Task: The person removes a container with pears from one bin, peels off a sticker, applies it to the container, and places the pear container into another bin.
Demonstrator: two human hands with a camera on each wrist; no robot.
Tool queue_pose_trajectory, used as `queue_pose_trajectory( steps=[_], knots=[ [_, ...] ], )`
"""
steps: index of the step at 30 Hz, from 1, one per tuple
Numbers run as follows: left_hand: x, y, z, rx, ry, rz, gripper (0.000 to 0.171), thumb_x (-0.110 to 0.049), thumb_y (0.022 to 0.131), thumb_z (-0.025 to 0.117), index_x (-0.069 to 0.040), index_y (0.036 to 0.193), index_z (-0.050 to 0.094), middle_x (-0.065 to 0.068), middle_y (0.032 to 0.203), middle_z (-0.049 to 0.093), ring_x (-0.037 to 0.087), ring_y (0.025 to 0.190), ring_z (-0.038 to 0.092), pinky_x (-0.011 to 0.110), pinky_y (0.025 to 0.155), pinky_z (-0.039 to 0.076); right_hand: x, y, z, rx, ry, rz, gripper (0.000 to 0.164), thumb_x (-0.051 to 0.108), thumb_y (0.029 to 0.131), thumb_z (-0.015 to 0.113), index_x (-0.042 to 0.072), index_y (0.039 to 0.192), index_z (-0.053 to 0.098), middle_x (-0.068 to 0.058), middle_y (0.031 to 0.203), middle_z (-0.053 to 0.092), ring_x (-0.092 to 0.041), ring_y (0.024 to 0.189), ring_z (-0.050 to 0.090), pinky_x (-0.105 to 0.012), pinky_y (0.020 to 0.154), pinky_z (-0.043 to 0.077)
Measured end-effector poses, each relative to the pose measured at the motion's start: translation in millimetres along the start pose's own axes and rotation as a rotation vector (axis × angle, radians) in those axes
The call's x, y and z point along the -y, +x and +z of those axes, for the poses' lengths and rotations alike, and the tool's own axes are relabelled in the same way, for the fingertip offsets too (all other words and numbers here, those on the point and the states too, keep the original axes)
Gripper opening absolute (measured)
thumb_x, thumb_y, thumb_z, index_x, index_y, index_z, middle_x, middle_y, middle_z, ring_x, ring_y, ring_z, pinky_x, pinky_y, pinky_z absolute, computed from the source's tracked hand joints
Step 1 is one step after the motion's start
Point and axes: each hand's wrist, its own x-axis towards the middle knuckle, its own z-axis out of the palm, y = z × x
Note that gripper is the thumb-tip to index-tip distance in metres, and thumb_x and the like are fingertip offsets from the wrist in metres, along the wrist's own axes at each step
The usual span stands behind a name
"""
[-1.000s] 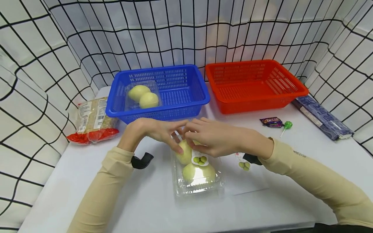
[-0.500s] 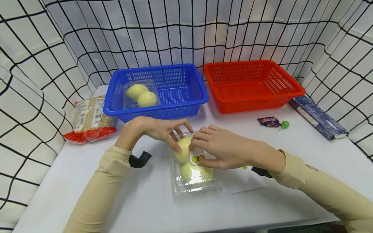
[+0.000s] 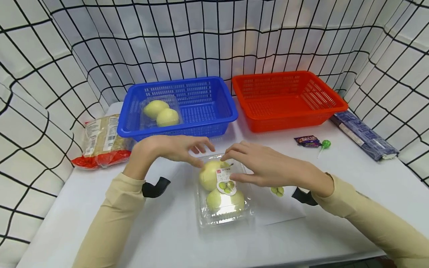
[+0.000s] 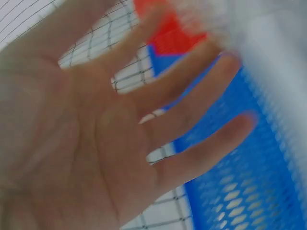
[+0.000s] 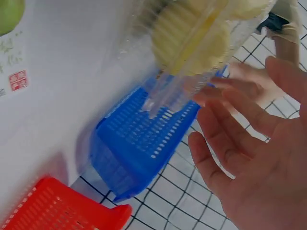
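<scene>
A clear plastic clamshell box (image 3: 222, 220) lies on the white table with two pale yellow pears (image 3: 208, 178) inside. Across its lid is a white label (image 3: 223, 174) printed with green fruit. My left hand (image 3: 171, 149) hovers at the box's upper left, fingers spread and holding nothing; the left wrist view shows its bare palm (image 4: 115, 124). Over the box's right side is my right hand (image 3: 266, 164), thumb near the label's edge and fingers loosely bent. In the right wrist view its palm (image 5: 261, 158) faces the box without gripping it.
Behind stand a blue basket (image 3: 207, 128) holding another box of pears (image 3: 167, 117) and a red basket (image 3: 285, 122). A red-ended bag of grain (image 3: 107, 139) lies left. At right are a dark candy wrapper (image 3: 307, 140), a green lollipop (image 3: 326, 144), a blue packet (image 3: 365, 136) and a label sheet (image 3: 285, 212).
My right fingers have left the label, and the hand has moved right. My left hand has drawn back left from the upper pear. The label on the lid shows more fully.
</scene>
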Motion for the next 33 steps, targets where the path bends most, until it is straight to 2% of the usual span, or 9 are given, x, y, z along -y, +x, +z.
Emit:
queue_pose_trajectory(
  steps=[3,5,8,10,12,15,23,29,33],
  knots=[
    [0.7,-7.7,-8.7,-0.207,0.090,0.023,0.046,-0.031,0.102,0.063,-0.014,0.145,0.054,0.009,0.149,0.057,0.032,0.142,0.051,0.054,0.117,0.044,-8.5,6.2,1.7,-0.005,0.047,0.055,0.048,0.046,0.102,0.059,0.020,0.142,0.057,0.001,0.142,0.060,-0.019,0.133,0.056,-0.043,0.109,0.053],
    [2.0,-10.6,-13.5,-0.336,0.146,0.031,0.044,-0.028,0.104,0.061,-0.013,0.144,0.055,0.010,0.149,0.056,0.032,0.141,0.051,0.054,0.117,0.044,-14.7,13.7,1.5,0.007,0.070,0.084,0.050,0.047,0.102,0.058,0.019,0.144,0.055,-0.002,0.143,0.059,-0.021,0.134,0.056,-0.045,0.109,0.053],
    [5.0,-8.0,-15.7,-0.427,0.255,-0.015,0.053,-0.029,0.104,0.060,-0.017,0.153,0.045,0.016,0.158,0.045,0.039,0.149,0.039,0.061,0.122,0.033,-23.0,27.2,0.8,0.049,0.122,0.116,0.055,0.050,0.103,0.055,0.019,0.149,0.052,-0.003,0.148,0.057,-0.024,0.138,0.054,-0.048,0.113,0.050],
    [9.0,-3.5,-13.7,-0.418,0.304,-0.079,0.066,-0.032,0.103,0.061,-0.021,0.161,0.032,0.021,0.167,0.029,0.046,0.155,0.025,0.067,0.126,0.021,-28.3,38.7,1.0,0.085,0.155,0.114,0.059,0.051,0.104,0.052,0.017,0.152,0.049,-0.004,0.153,0.054,-0.025,0.143,0.051,-0.048,0.117,0.047],
    [15.1,1.8,-10.5,-0.369,0.323,-0.148,0.080,-0.037,0.102,0.062,-0.024,0.166,0.016,0.025,0.171,0.012,0.051,0.157,0.010,0.071,0.126,0.007,-32.7,51.4,2.1,0.128,0.192,0.102,0.062,0.052,0.105,0.050,0.014,0.154,0.046,-0.004,0.157,0.051,-0.025,0.147,0.048,-0.048,0.121,0.043],
    [24.1,9.3,-4.1,-0.311,0.299,-0.215,0.092,-0.042,0.100,0.063,-0.025,0.167,0.003,0.026,0.172,-0.001,0.053,0.158,-0.001,0.072,0.125,-0.005,-37.6,68.3,4.9,0.202,0.230,0.075,0.064,0.051,0.106,0.046,0.011,0.155,0.044,-0.005,0.159,0.050,-0.023,0.148,0.047,-0.045,0.122,0.041],
    [32.8,17.4,9.5,-0.305,0.303,-0.256,0.099,-0.048,0.098,0.065,-0.031,0.166,-0.005,0.024,0.172,-0.008,0.050,0.158,-0.002,0.073,0.124,-0.008,-37.2,83.7,15.7,0.351,0.306,0.037,0.057,0.048,0.108,0.043,0.011,0.150,0.050,-0.005,0.143,0.064,-0.018,0.128,0.064,-0.036,0.109,0.054],
    [23.5,16.3,5.9,-0.307,0.327,-0.272,0.099,-0.045,0.098,0.065,-0.028,0.166,-0.005,0.024,0.172,-0.008,0.050,0.159,-0.002,0.071,0.125,-0.008,-38.3,80.0,15.2,0.348,0.316,0.037,0.046,0.044,0.107,0.048,0.013,0.139,0.060,-0.001,0.130,0.071,-0.015,0.121,0.067,-0.035,0.107,0.054],
    [19.9,16.3,3.7,-0.293,0.338,-0.284,0.097,-0.044,0.100,0.063,-0.026,0.166,-0.005,0.024,0.172,-0.008,0.050,0.159,-0.001,0.071,0.125,-0.007,-40.2,73.4,13.3,0.341,0.398,0.051,0.040,0.041,0.106,0.052,0.012,0.132,0.059,-0.001,0.117,0.071,-0.014,0.100,0.068,-0.030,0.090,0.058]
  ],
)
